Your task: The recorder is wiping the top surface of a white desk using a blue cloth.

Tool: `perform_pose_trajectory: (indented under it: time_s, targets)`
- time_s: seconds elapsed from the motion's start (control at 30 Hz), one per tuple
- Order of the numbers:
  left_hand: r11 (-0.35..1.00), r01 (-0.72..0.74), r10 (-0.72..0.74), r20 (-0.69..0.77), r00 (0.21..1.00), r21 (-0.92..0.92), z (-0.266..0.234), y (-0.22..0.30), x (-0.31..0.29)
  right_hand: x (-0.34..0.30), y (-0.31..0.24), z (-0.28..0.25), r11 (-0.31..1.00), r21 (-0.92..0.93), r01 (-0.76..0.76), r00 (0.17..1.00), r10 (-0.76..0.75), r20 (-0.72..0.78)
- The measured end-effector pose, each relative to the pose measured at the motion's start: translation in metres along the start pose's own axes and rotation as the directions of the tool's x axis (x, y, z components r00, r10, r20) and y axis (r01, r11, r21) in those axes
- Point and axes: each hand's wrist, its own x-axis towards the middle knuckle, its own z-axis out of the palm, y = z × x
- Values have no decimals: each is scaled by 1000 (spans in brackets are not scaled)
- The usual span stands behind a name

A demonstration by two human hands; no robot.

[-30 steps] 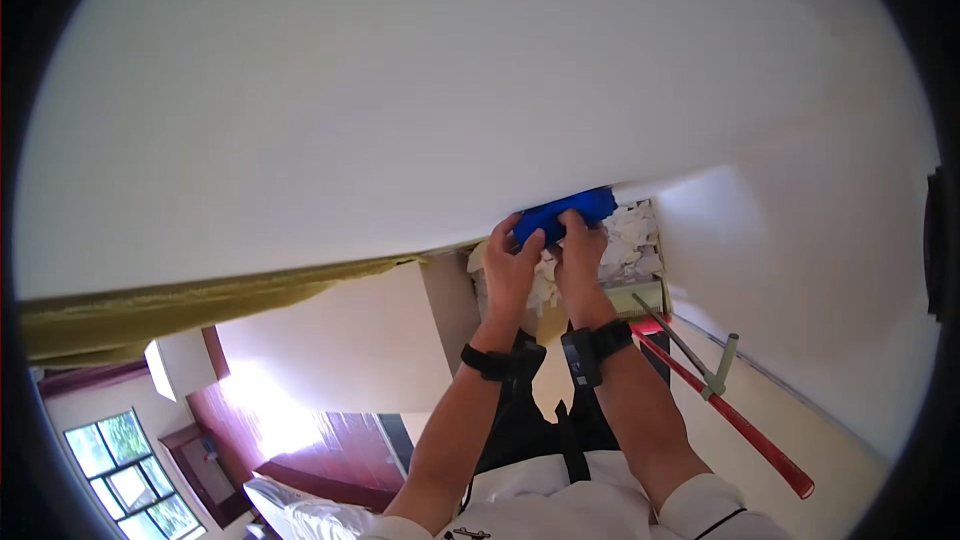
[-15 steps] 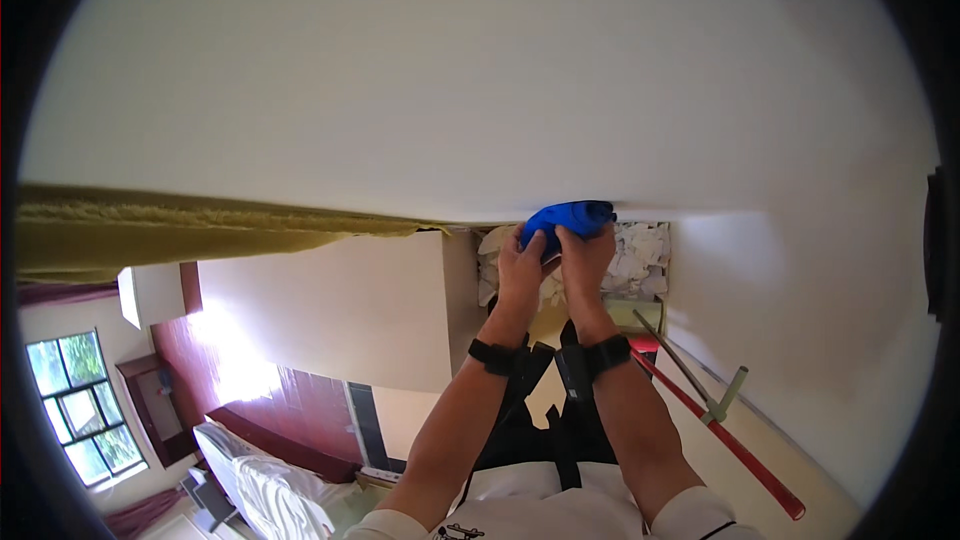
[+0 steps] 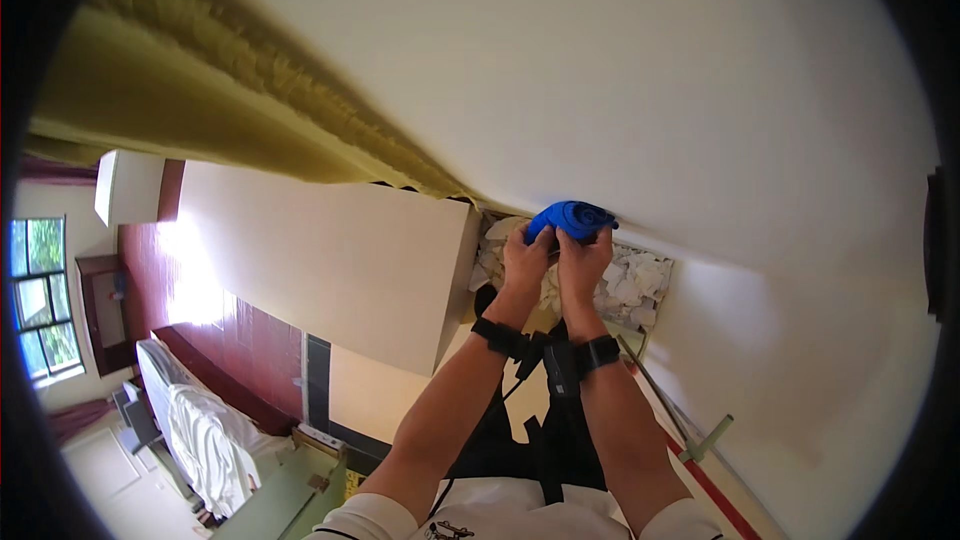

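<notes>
A bright blue rolled-up cloth is held out in front of me, its spiral end showing on the right. My left hand is closed round its left side, fingers mostly behind it. Closed on its right side is my right hand, the thumb along the near face. The roll is above a bin of crumpled white scraps, close to the white wall. Each wrist wears a black strap with a small device.
A large cream cabinet stands left of the bin. A yellow-green curtain hangs at the upper left. To the right, a red pole and a greenish stick lean by the wall. White fabric lies at the lower left.
The view has turned, so the curtain now slants and takes up more of the upper left. Both hands keep hold of the blue roll, whose spiral end faces me more.
</notes>
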Motion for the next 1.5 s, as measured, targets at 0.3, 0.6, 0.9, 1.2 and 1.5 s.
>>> perform_pose_trajectory:
  time_s: [0.3, 0.6, 0.9, 1.2, 1.5]
  targets:
    - [922, -387, 384, -93, 919, -25, -33, 75, -13, -20, -34, 59, 789, 420, -449, 890, 437, 130]
    - [999, -27, 30, -132, 991, 26, -112, -29, 101, -13, 118, 72, 455, 489, -744, 629, 723, 285]
    - [994, -12, -1, -118, 993, -105, -117, 5, 107, -11, 100, 87, 369, 503, -782, 581, 724, 371]
    - [995, -83, 80, -49, 996, -62, -99, 21, 68, -18, 44, 73, 473, 514, -716, 662, 694, 283]
    - [970, -241, 241, -3, 970, -18, -70, 54, 21, -25, -2, 61, 462, 634, -620, 737, 619, 270]
